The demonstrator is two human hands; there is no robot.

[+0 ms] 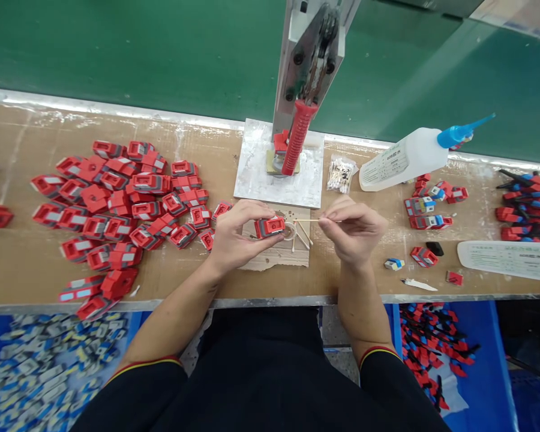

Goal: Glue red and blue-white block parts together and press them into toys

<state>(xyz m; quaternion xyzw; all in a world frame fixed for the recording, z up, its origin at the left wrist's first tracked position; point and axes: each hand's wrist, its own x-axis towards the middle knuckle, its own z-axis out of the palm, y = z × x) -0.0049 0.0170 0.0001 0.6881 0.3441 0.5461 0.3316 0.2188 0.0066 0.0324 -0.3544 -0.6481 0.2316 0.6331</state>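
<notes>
Near the centre of the frame, the left hand (238, 234) is closed around a small red and grey plastic part (269, 226), pinched between thumb and fingertips so that the part sticks out from the right side of the grip, above a worn piece of cardboard (279, 255). Just right of it, the right hand (353, 231) pinches one end of a thin wooden stick (306, 221), fingers closed on it; the stick runs level toward the left, its far tip ending just beside the part, over a small white ring-shaped dish (290, 230). Whether the tip touches the part cannot be told.

A large pile of like red parts (117, 210) fills the left middle of the wooden bench (22, 264). At top centre stands a hand press (308, 72) with a red handle (298, 138) on a white base plate (256, 177). To its right lie a bag of cotton swabs (341, 174) and a white glue bottle (409, 157) with a blue nozzle, lying on its side. Farther right are small groups of red and blue parts (427, 207). Blue bins (486, 372) sit along the bottom edge, below the bench.
</notes>
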